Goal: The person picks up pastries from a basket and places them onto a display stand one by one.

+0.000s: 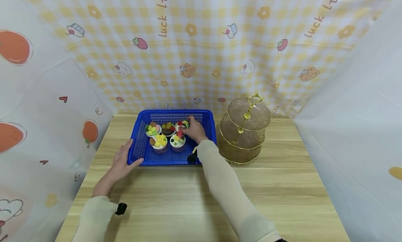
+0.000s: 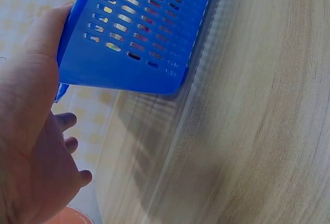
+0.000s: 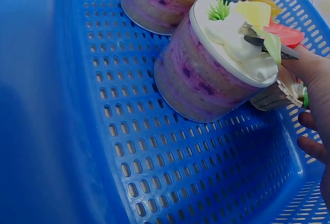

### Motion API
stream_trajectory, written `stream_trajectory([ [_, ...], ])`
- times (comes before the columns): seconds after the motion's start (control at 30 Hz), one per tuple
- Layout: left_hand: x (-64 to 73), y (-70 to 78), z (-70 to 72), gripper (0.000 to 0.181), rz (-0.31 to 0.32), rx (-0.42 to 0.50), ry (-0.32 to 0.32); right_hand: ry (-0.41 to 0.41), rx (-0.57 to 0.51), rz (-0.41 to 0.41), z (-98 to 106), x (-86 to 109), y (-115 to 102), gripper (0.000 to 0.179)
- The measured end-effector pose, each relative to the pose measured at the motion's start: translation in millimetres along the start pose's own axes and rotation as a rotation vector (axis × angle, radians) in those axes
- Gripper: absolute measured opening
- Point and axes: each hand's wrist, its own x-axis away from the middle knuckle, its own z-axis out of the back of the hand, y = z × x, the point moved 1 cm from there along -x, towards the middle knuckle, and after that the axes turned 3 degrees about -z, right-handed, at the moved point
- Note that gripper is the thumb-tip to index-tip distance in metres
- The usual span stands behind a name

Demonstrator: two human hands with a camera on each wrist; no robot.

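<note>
My right hand [image 1: 195, 131] reaches into the blue basket [image 1: 171, 162], with thumb and fingers around a cream-and-fruit cupcake [image 1: 180, 124] at the back right. In the right wrist view, that cupcake [image 3: 270, 97] is partly hidden behind a purple-layered dessert cup [image 3: 198, 72], and the fingertip contact is covered. Several cups topped with fruit, such as a mango one [image 1: 159, 147], stand left of and in front of the hand. My left hand [image 1: 121, 162] rests at the basket's front left corner. Its thumb touches the rim, while the other fingers extend along the outside.
A three-tier stand [image 1: 243, 140] with gold rims and a gold handle is just right of the basket. Inside the basket's front right lies a small black object [image 1: 192, 157]. A checked cloth [image 1: 201, 60] hangs behind the wooden table [image 1: 176, 200].
</note>
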Motion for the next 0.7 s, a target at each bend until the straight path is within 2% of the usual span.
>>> stream_trajectory([
  [0.33,0.5,5.1,2.0,0.100,0.002,0.009,-0.005,0.005,0.008,-0.016,-0.8,0.1,-1.2,0.071],
  [0.7,1.4,6.6,1.8,0.102,0.027,0.006,-0.007,-0.052,-0.050,-0.042,-3.2,-3.3,1.0,0.074],
])
